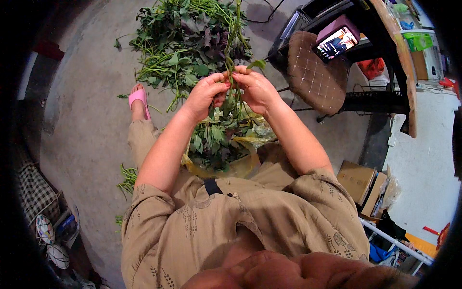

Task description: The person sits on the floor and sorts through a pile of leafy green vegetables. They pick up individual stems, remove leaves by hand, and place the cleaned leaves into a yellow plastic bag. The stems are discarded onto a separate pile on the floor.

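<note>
Both hands meet in front of me on a long leafy green stem (232, 47). My left hand (211, 92) pinches it between thumb and forefinger. Close beside, my right hand (255, 86) grips the same stem with its fingertips, and a leaf sticks out above that hand. Below the hands, a yellowish translucent plastic bag (236, 168) lies open between my legs with green and purplish leaves (213, 139) in it. Beyond my hands, a large heap of leafy stems (187, 43) spreads over the concrete floor.
Cut stems (128, 180) lie on the floor by my left leg. To the right stands a brown quilted stool (316, 72), with a lit phone (335, 43) propped against a box. Cardboard boxes (355, 182) are at lower right. At lower left are balls (57, 254) in nets.
</note>
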A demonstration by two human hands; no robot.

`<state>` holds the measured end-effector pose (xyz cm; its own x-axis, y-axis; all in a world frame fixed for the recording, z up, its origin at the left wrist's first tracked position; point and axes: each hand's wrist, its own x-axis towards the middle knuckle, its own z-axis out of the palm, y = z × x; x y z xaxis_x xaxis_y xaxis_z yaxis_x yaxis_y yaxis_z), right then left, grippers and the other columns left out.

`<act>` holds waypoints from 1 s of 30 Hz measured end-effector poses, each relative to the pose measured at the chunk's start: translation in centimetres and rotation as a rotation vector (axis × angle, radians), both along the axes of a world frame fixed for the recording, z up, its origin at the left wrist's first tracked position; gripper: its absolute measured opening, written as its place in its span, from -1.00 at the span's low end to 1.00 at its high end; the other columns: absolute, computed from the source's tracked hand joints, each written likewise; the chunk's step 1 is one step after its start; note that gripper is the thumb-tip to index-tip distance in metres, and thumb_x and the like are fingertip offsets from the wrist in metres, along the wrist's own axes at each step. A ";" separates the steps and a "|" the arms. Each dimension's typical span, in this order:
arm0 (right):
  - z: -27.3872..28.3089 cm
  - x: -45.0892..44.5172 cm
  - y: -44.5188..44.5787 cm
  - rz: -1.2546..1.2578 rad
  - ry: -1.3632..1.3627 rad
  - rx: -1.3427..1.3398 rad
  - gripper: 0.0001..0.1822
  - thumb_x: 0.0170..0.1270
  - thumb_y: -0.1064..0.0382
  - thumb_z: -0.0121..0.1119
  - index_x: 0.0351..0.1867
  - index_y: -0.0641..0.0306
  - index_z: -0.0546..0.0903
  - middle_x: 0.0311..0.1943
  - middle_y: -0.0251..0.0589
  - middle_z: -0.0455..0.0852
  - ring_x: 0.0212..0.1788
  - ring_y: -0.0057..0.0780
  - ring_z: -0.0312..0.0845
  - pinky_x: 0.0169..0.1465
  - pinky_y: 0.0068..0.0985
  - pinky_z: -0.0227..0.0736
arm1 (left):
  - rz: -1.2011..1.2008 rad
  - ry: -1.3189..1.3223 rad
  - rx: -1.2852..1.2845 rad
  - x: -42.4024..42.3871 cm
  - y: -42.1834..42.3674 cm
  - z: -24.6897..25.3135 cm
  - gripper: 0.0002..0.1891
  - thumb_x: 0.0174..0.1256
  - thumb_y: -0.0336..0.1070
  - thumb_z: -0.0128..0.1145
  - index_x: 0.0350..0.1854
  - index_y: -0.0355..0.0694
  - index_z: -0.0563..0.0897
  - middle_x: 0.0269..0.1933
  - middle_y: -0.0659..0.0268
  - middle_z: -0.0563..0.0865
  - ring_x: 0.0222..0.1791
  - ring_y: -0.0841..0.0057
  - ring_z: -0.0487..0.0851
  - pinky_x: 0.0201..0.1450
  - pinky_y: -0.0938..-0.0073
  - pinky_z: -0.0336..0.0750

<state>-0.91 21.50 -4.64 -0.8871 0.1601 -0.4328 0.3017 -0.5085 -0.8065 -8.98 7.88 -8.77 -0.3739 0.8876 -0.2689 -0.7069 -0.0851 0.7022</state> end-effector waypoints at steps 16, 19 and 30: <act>-0.6 0.2 0.2 0.024 -0.020 0.186 -0.83 0.24 0.22 0.01 -0.23 0.25 0.50 -0.43 -0.34 0.53 -0.40 -0.63 0.41 -0.39 -0.65 0.27 | 0.011 0.365 -0.077 -0.5 0.1 -1.3 -0.79 0.19 -0.31 -0.01 -0.17 -0.22 0.56 -0.41 0.45 0.55 -0.43 0.74 0.42 -0.37 0.75 0.27; -0.6 0.3 0.7 -0.010 0.020 0.235 -0.85 0.23 0.22 0.02 -0.31 0.22 0.53 -0.46 -0.40 0.50 -0.47 -0.67 0.32 -0.43 -0.67 0.17 | -0.073 0.486 -0.139 -0.9 -0.2 -1.4 -0.82 0.18 -0.32 -0.02 -0.26 -0.26 0.58 -0.38 0.43 0.55 -0.37 0.73 0.43 -0.26 0.75 0.28; -1.0 0.0 -1.2 -0.171 0.096 0.329 -0.85 0.24 0.18 -0.01 -0.31 0.17 0.53 -0.53 -0.48 0.45 -0.49 -0.72 0.24 -0.41 -0.70 0.10 | 0.232 1.466 -0.647 -1.4 0.0 -4.9 -0.78 0.17 -0.31 -0.11 -0.38 -0.33 0.58 -0.53 0.16 0.61 -0.50 0.34 0.58 -0.40 0.38 0.42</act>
<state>-0.92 20.33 -5.59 -0.8697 0.4257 -0.2497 0.1501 -0.2539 -0.9555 -10.34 7.88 -13.72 -0.7353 0.6643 0.1346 0.5534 0.4738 0.6851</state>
